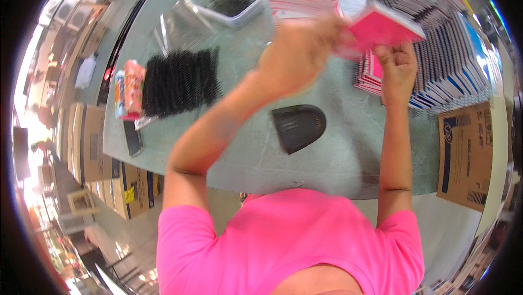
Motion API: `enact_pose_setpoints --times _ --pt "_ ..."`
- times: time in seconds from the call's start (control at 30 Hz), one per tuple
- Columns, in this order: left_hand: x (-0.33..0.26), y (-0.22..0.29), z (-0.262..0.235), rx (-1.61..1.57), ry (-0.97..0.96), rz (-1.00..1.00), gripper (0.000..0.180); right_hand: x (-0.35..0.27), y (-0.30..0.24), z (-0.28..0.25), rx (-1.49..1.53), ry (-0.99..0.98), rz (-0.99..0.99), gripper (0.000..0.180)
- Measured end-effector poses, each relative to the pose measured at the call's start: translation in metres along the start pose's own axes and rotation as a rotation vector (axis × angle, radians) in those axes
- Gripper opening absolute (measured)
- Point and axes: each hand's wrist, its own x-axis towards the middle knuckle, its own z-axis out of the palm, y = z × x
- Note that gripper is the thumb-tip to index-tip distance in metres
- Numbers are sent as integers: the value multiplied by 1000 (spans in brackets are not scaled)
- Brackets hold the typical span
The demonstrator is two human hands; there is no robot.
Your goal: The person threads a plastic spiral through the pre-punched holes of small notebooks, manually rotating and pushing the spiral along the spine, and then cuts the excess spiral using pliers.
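Both hands hold a pink notebook (384, 27) above the green tabletop (338, 159). The right hand (399, 66) pinches its lower edge from beneath, fingers closed on the cover; the left hand (297, 50), blurred, closes on its left end. The notebook's long axis runs left to right, tilted up toward the left, its white page edge facing right. Stacked notebooks (447, 61) lie just beyond, black binding coils (180, 83) to the left.

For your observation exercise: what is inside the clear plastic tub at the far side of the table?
The clear plastic tub holds a dark heap, seemingly like the black spiral coils nearer on the table. Its depth and anything beneath cannot be seen.
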Motion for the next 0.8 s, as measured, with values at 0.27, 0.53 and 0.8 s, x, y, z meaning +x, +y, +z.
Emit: enact_pose_setpoints --times 0.27,0.53,0.8 --pt "-76 -153 -81 541 29 -586 30 11 -15 28 -380 -462 253 19" --pt "-99 -183 -58 943 -39 -544 29 16 15 83 -1027 -863 -63 20" --pt "-78 -153 -101 596 82 -554 30 23 21 98 -853 -791 -83 26"
